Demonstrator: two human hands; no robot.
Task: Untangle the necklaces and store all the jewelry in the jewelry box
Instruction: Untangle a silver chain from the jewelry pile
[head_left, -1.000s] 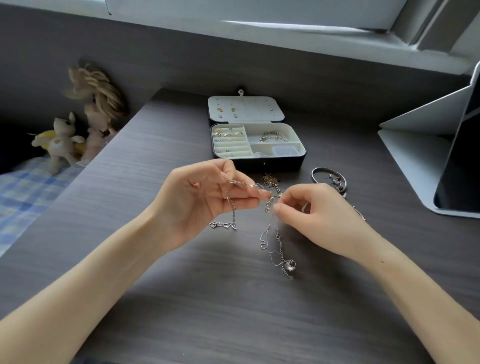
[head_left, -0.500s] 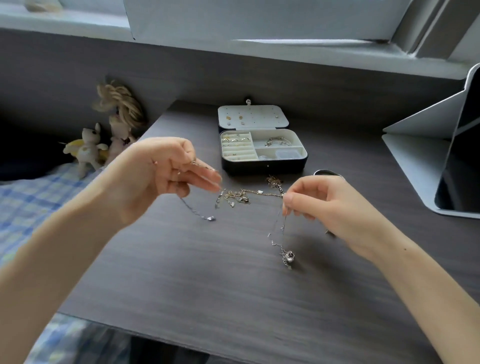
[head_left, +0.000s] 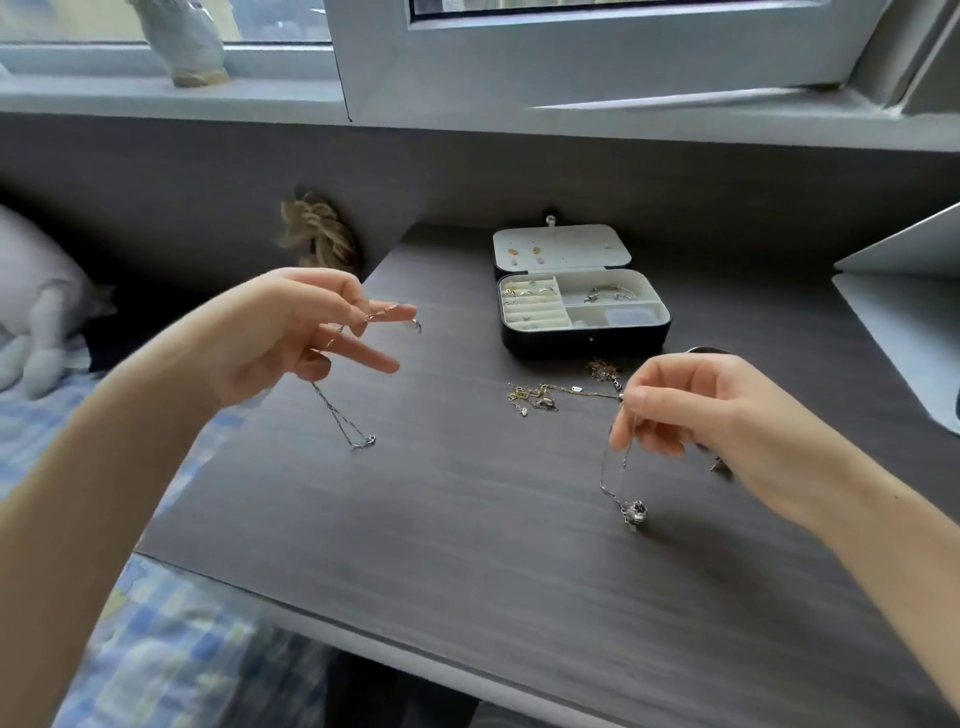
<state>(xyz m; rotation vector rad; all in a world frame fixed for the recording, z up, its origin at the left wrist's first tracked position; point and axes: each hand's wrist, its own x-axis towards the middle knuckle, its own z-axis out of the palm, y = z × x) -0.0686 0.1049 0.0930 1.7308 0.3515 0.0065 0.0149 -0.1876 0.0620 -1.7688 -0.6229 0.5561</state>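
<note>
Now your left hand (head_left: 291, 338) is up over the left side of the dark wood desk (head_left: 467, 545). It holds a thin chain (head_left: 337, 415). The chain is looped over the fingers, two fingers stick out straight, and the others are curled in on it. One end dangles by the fingertips. The long end hangs down, and its clasp is right at the desk top.

Your right hand (head_left: 691, 410) is well apart from the left one, on the right side. Its thumb and first finger are pressed together on the pendant necklace (head_left: 618, 483). That chain hangs down from the pinch. The little silver pendant (head_left: 636, 512) is down at the desk. I cannot tell if it touches.

Between your hands, nearer the right one, a gold chain (head_left: 540, 397) lies flat on the desk. Its right end runs up to your right thumb. I cannot tell if you hold it too. A small gold clump (head_left: 602, 369) lies just behind it.

The jewelry box (head_left: 587, 338) sits at the back of the desk with its lid (head_left: 561, 247) wide open. Small earrings are stuck on the lid. Rings (head_left: 527, 292) sit in the left part with the rolls. A silver bracelet (head_left: 608, 296) lies in the top right part.

A soft toy (head_left: 41, 312) lies on a blue checked bed sheet (head_left: 156, 649) to the left.
</note>
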